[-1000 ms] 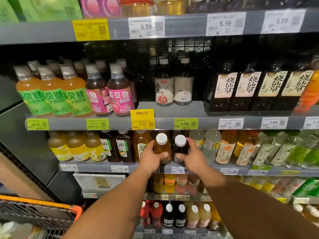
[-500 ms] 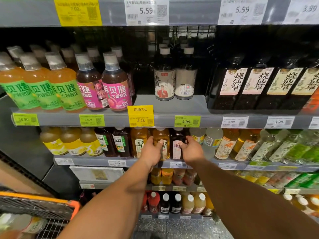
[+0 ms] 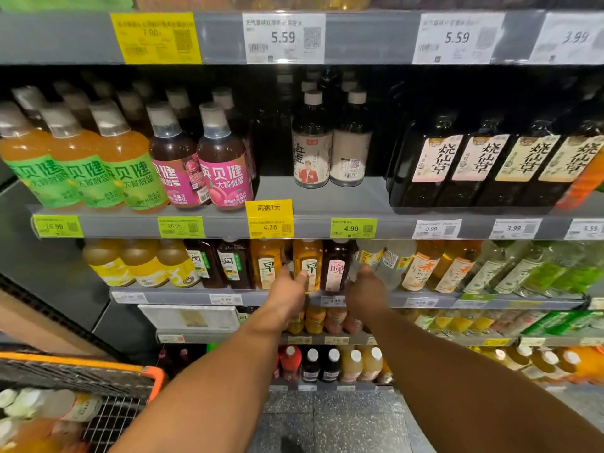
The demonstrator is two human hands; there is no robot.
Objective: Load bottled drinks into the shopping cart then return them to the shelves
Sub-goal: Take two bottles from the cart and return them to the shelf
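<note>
We reach both arms toward the third shelf (image 3: pixel 183 297) from the top. Our left grip (image 3: pixel 287 297) curls round the amber bottle (image 3: pixel 307 263) marked with a pale label, thumb laid across its front and fingers wrapped behind, and the bottle stands upright on the shelf edge. Just to the right of that grip stands the dark bottle (image 3: pixel 336 264) with a pink label, touching the amber one. Our right grip (image 3: pixel 366 294) sits just right of the dark bottle with fingers bent toward it; whether it actually holds the bottle we cannot tell, as the back of the hand hides the fingertips. Further right of it stand clear bottles (image 3: pixel 380 259). Well below and left of the left grip, the shopping cart (image 3: pixel 98 371) with an orange rim carries several bottles.
</note>
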